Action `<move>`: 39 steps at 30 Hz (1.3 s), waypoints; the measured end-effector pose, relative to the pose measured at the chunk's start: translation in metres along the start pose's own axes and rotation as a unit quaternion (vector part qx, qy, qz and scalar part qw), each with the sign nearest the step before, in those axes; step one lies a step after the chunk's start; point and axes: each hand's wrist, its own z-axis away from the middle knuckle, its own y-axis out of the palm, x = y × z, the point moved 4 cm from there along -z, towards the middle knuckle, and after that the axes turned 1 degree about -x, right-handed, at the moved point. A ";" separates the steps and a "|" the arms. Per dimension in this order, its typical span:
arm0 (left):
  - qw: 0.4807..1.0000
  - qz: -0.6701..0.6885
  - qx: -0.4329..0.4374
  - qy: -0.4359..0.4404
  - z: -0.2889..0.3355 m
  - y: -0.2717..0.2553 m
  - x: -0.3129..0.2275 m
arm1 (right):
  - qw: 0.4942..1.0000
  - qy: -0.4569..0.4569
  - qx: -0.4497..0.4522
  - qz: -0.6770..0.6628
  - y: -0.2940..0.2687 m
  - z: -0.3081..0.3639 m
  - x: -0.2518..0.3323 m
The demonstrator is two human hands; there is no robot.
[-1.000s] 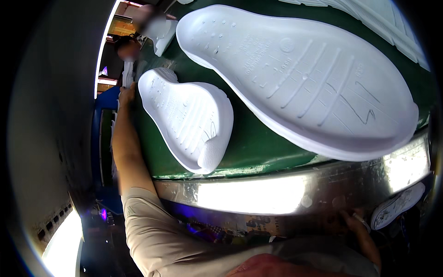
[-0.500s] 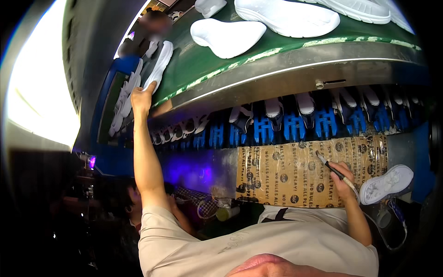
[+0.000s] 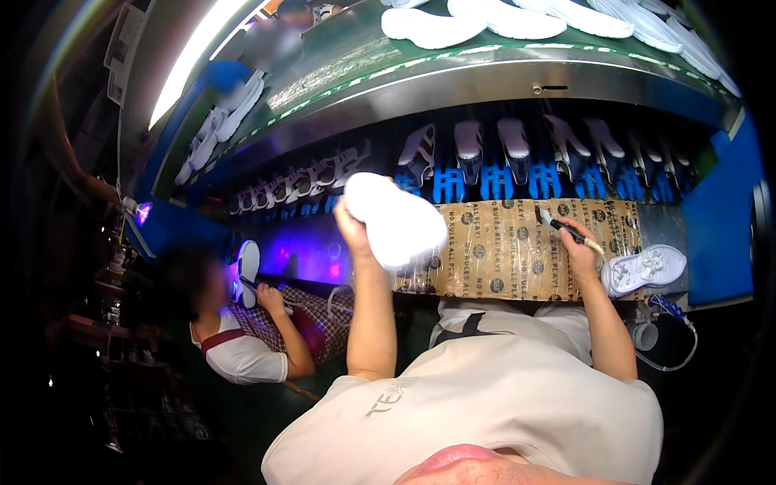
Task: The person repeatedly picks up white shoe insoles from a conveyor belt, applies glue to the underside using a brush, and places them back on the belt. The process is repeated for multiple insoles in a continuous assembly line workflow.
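Observation:
My left hand (image 3: pixel 352 233) is closed round the edge of a white shoe sole (image 3: pixel 398 222), raised above the left end of a taped cardboard sheet (image 3: pixel 493 255). In my right hand (image 3: pixel 580 257) is a brush (image 3: pixel 559 224) with a dark handle and a pale hose at its back end. Its bristles point up and left over the cardboard. Just right of that hand, a white sole with a crumpled white piece on it (image 3: pixel 647 271) lies at the cardboard's edge.
A green conveyor belt (image 3: pixel 323 77) carries several white soles (image 3: pixel 432 31). Below it, blue racks (image 3: pixel 497 184) hold shoe uppers (image 3: pixel 513 139). A co-worker (image 3: pixel 259 335) sits left with another sole (image 3: pixel 248 263). A cup (image 3: pixel 644 335) and hose stand lower right.
My left hand has come down and right from the belt, bringing a white sole over the cardboard. My right hand keeps the brush over the cardboard. The head view has shifted, showing more of the co-worker.

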 end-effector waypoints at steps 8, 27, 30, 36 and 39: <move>0.974 -0.013 0.010 -0.225 0.112 0.010 0.094 | 0.978 0.037 0.032 -0.205 0.029 0.006 0.059; 0.981 -0.043 0.065 -0.177 0.060 0.010 0.121 | 0.928 -0.138 0.346 -0.002 0.143 -0.008 0.167; 0.977 -0.053 0.116 -0.173 0.057 0.013 0.119 | 0.951 -0.154 0.261 0.063 0.148 -0.010 0.175; 0.985 0.010 0.081 -0.153 0.052 0.015 0.105 | 0.919 -0.192 0.342 0.040 0.150 0.001 0.181; 0.985 -0.002 0.105 -0.137 0.042 0.020 0.102 | 0.864 -0.354 0.306 0.184 0.159 0.012 0.196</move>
